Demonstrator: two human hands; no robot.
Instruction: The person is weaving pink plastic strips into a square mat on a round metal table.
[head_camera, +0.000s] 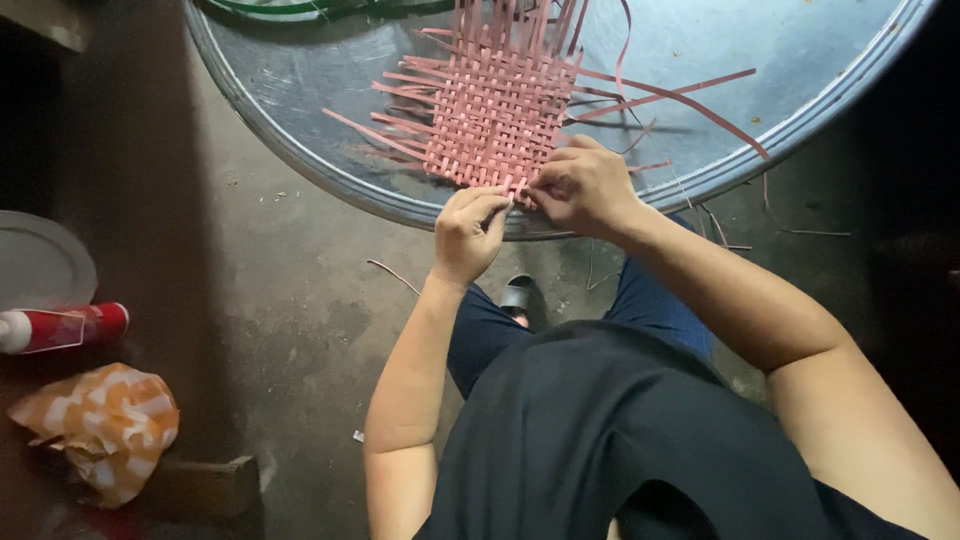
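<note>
A large round metal tray (300, 150) lies on the concrete floor, and on it rests a square mat woven of pink strips (495, 115), its loose ends fanning out past every edge. Green strips (270, 8) curl at the tray's far rim. Both hands meet at the mat's near edge, just over the tray's near rim. The left hand (468, 232) is curled narrow, fingertips pinched at a strip end. The right hand (585, 185) is closed over the mat's near corner, fingers pressing the weave. Well to the left of the tray lie a grey plate (40, 262), a red-and-white bottle (60, 327) on its side and an orange-checked cloth (100, 428).
</note>
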